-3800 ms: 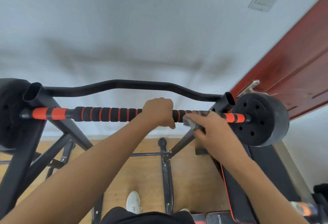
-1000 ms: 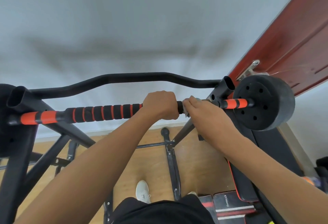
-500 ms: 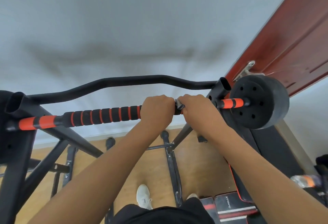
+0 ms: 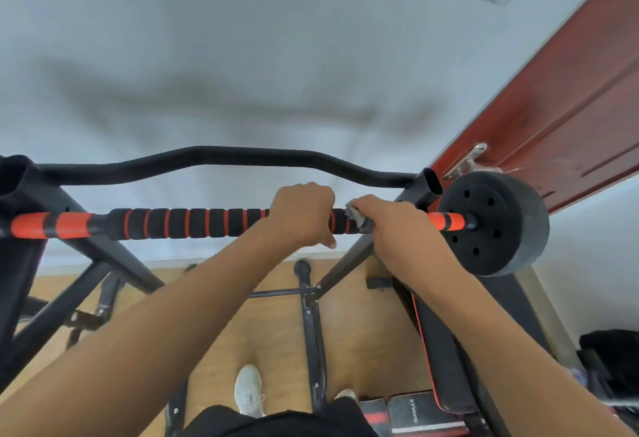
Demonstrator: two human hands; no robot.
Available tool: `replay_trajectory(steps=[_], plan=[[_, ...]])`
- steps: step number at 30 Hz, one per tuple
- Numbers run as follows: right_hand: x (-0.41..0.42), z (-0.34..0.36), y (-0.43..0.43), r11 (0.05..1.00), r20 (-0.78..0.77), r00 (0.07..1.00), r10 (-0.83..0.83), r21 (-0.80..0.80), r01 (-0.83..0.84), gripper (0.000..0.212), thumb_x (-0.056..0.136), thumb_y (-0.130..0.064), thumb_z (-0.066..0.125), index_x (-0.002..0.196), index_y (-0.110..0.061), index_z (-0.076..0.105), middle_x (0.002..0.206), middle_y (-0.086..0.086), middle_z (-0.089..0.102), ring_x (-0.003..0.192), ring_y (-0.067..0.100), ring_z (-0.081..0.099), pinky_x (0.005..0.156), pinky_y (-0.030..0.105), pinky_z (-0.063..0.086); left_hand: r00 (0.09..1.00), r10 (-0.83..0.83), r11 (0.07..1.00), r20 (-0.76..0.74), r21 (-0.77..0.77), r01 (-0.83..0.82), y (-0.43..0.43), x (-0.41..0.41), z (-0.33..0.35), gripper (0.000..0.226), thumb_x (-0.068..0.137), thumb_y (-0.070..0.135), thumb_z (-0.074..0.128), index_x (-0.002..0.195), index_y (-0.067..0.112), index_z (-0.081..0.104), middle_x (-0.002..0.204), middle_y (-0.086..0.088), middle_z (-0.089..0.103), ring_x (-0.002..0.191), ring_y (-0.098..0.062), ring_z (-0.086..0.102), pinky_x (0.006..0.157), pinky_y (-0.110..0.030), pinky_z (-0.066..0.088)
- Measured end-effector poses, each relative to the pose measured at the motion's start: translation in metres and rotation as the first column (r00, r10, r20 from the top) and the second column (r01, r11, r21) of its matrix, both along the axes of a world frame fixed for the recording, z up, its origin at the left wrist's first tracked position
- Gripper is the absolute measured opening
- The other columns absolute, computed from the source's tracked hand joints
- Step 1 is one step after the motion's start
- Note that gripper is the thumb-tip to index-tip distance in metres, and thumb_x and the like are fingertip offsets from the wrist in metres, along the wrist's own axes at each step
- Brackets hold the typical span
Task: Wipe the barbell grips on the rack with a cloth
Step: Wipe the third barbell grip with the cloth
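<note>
Since half a second ago the right hand (image 4: 394, 225) has slid a little away from the left hand (image 4: 301, 217), toward the weight plate (image 4: 494, 222), so a short piece of grip shows again between the two hands. The grey cloth (image 4: 358, 218) is now visible at the edge of the right hand, on the side away from the plate.

The person stands behind the barbell (image 4: 186, 223), which lies across the black rack (image 4: 428, 187), and is in the middle of wiping the foam grip. The left hand's fingers are curled around the bar and hold it steady. The right hand's fingers are wrapped over the bar with the cloth pressed under them; how the fingertips lie I cannot tell, because they are behind the bar.

I think only the part of the grip nearest the plate is being cleaned so far. The next move probably needs the left hand to release its place, so the cloth can travel along the long section far from the plate.

The grip is black foam with thin orange rings, and it looks soft and ribbed. The bar ends are bright orange with black bands.
</note>
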State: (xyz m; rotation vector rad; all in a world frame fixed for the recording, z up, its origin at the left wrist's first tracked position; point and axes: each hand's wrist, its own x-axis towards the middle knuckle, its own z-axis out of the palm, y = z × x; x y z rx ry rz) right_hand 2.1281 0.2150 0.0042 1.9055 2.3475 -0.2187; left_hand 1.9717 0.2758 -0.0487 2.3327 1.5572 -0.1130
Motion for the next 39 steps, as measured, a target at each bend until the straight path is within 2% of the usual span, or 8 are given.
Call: replay_trajectory(steps=[3,7,14,20,26,30,35,39], plan=[[0.003,0.004,0.023,0.995,-0.095,0.995,0.038,0.094,-0.029,0.051,0.082,0.005,0.059,0.123,-0.024,0.057,0.107,-0.009,0.059,0.092,0.019,0.061,0.082,0.038,0.055,0.998,0.02,0.941,-0.065,0.338,0.003,-0.031,0.009,-0.016,0.02,0.093,0.031,0.072,0.097,0.021,0.055,0.068,0.005,0.046,0.066,-0.016,0.052,0.067,-0.03,0.037],[-0.015,-0.016,0.015,0.992,0.086,0.989,0.117,0.04,-0.121,0.035,0.087,0.0,0.052,0.115,-0.019,0.06,0.111,-0.002,0.058,0.1,0.02,0.059,0.083,0.034,0.052,0.998,-0.002,0.942,-0.07,0.333,0.025,-0.028,0.009,-0.018,0.005,0.099,0.018,0.062,0.095,0.02,0.059,0.066,0.003,0.05,0.058,-0.015,0.051,0.064,-0.029,0.042],[-0.02,-0.023,-0.007,0.997,0.18,0.983,0.048,0.047,-0.057,0.056,0.09,0.0,0.054,0.143,-0.01,0.04,0.142,0.006,0.044,0.105,0.025,0.059,0.068,0.03,0.038,1.0,-0.016,0.887,-0.003,-0.462,0.013,0.021,0.01,0.004,0.028,0.087,0.031,0.082,0.079,0.008,0.067,0.065,-0.003,0.065,0.052,-0.016,0.058,0.059,-0.028,0.052],[-0.011,-0.016,-0.027,0.992,0.229,0.966,0.12,0.0,-0.123,0.092,0.086,-0.011,0.073,0.159,-0.009,0.017,0.16,0.002,0.028,0.112,0.024,0.06,0.08,0.035,0.056,0.992,0.042,0.772,0.12,-0.634,0.044,0.031,0.005,0.007,0.028,0.085,0.033,0.084,0.089,0.009,0.07,0.068,-0.002,0.067,0.053,-0.013,0.061,0.056,-0.025,0.054],[0.024,0.011,-0.001,0.989,-0.166,0.981,-0.104,-0.125,0.084,0.051,0.098,0.003,0.053,0.146,-0.013,0.051,0.13,0.008,0.065,0.104,0.021,0.061,0.095,0.031,0.048,0.998,0.029,0.962,-0.057,0.273,-0.013,-0.019,0.013,-0.006,0.035,0.086,0.037,0.079,0.11,0.019,0.06,0.09,0.001,0.049,0.079,-0.016,0.05,0.073,-0.031,0.039],[0.007,0.004,-0.001,0.99,-0.287,0.953,-0.096,0.073,0.121,0.046,0.098,0.001,0.046,0.134,-0.021,0.063,0.111,0.004,0.07,0.1,0.024,0.065,0.093,0.037,0.052,0.998,0.025,0.932,-0.052,0.362,-0.004,-0.035,0.019,-0.02,0.017,0.096,0.02,0.066,0.099,0.017,0.05,0.076,0.0,0.041,0.071,-0.02,0.045,0.07,-0.033,0.034],[-0.005,-0.034,-0.002,0.989,-0.249,0.963,-0.105,0.075,0.127,0.052,0.085,0.011,0.056,0.13,-0.016,0.06,0.111,0.007,0.066,0.098,0.028,0.065,0.086,0.039,0.051,0.995,0.073,0.975,-0.075,0.215,-0.056,-0.02,0.023,-0.011,0.011,0.096,0.025,0.069,0.105,0.018,0.067,0.073,0.001,0.054,0.069,-0.018,0.057,0.077,-0.033,0.052],[-0.003,-0.036,-0.023,0.982,-0.273,0.954,-0.121,0.109,0.156,0.068,0.081,0.016,0.056,0.137,-0.022,0.053,0.124,0.002,0.063,0.086,0.03,0.067,0.08,0.043,0.058,0.999,0.029,0.964,-0.046,-0.263,-0.04,0.015,0.019,-0.006,0.03,0.086,0.038,0.082,0.096,0.012,0.07,0.071,0.001,0.067,0.06,-0.016,0.063,0.072,-0.031,0.059]])
